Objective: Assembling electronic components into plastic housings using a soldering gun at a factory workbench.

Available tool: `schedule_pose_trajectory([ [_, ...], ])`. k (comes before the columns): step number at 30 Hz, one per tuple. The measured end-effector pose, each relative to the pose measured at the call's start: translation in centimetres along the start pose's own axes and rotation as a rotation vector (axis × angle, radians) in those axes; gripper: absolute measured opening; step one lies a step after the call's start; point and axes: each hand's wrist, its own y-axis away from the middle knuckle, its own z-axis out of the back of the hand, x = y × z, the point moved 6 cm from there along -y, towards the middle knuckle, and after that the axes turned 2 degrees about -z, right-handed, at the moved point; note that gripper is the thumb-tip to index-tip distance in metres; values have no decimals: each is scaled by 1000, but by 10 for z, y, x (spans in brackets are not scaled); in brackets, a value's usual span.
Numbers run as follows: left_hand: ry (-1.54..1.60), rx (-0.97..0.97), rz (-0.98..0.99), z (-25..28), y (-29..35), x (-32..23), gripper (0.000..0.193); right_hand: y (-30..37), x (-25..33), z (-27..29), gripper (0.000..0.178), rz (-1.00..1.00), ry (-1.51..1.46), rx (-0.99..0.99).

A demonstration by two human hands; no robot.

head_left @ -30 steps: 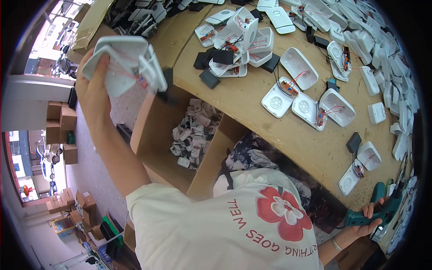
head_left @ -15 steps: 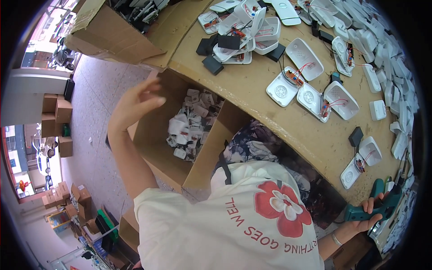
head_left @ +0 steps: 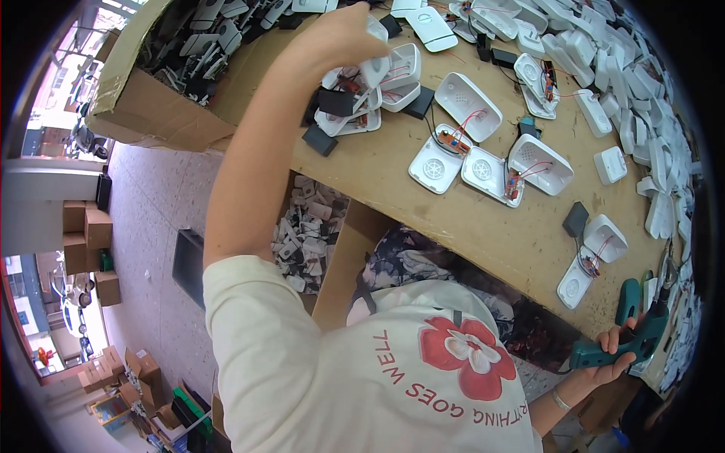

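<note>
My left hand [head_left: 349, 36] is over the cluster of parts at the far side of the table, its fingers closed around the edge of a white plastic casing [head_left: 375, 63]; part of the grip is hidden. Under and beside it lie more opened casings and black box-shaped parts [head_left: 336, 102]. In my right hand [head_left: 613, 355], at the table's near right edge, is a green pistol-shaped soldering gun [head_left: 644, 337], its thin metal end pointing away from me. Nearest that hand on the table lies an opened casing [head_left: 575, 283] with a small circuit board and red wires.
Opened casings with boards [head_left: 487, 175] lie mid-table. A heap of white casings [head_left: 642, 98] lines the right side. An open carton [head_left: 162, 109] of white and dark parts stands at the upper left. Below the table edge is a box [head_left: 332, 298] of white pieces; a dark tray [head_left: 189, 264] is on the floor.
My left hand has moved from above the box of white pieces up and right to the casings on the table, closing on one. My right hand still holds the soldering gun.
</note>
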Motion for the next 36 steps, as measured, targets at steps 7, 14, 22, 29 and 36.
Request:
schedule_pose_trajectory([
  [7,782,-275,-229,1,5,111,49,-1,-5,11,83,-17,-64,41],
  [14,1407,-381,-623,-5,27,173,39,-1,-5,13,83,-18,-79,41],
  [22,1433,-475,-784,-9,115,222,43,-4,-2,3,86,-14,-76,39],
  [29,1494,-562,-650,-40,205,282,51,-21,-14,-7,86,-67,-93,116],
  [36,1002,-824,65,-80,250,342,63,-31,-17,-12,85,-104,-111,118],
])
